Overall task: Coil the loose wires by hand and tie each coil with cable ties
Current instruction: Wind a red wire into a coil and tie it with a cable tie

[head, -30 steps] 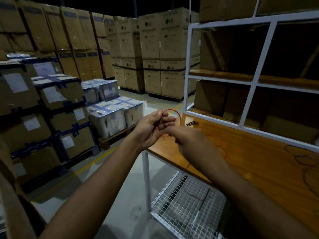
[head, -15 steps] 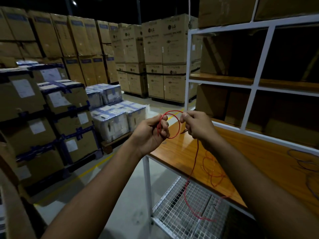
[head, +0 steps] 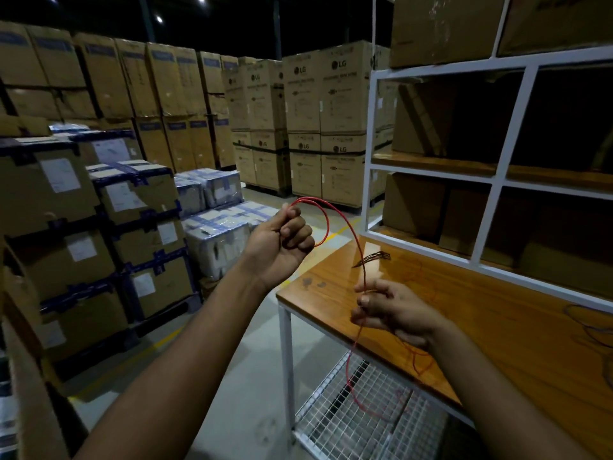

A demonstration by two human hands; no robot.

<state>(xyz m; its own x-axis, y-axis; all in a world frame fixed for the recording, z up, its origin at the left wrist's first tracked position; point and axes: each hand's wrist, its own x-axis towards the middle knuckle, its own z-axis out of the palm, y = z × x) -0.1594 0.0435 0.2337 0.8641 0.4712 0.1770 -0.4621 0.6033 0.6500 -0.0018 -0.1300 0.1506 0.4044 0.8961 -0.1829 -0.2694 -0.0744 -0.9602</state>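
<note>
Reading "LG" on stacked cartons beyond; left grip fisting thin red wire, looping above, right grip pinching it lower over desk.

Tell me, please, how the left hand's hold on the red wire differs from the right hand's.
The left hand is raised and closed in a fist round the red wire, keeping a loop; the right hand sits lower, over the wooden table, fingers only loosely curled. The left holds the looped end; the right lets the hanging length run through its fingers. Both grip the same wire.
</note>
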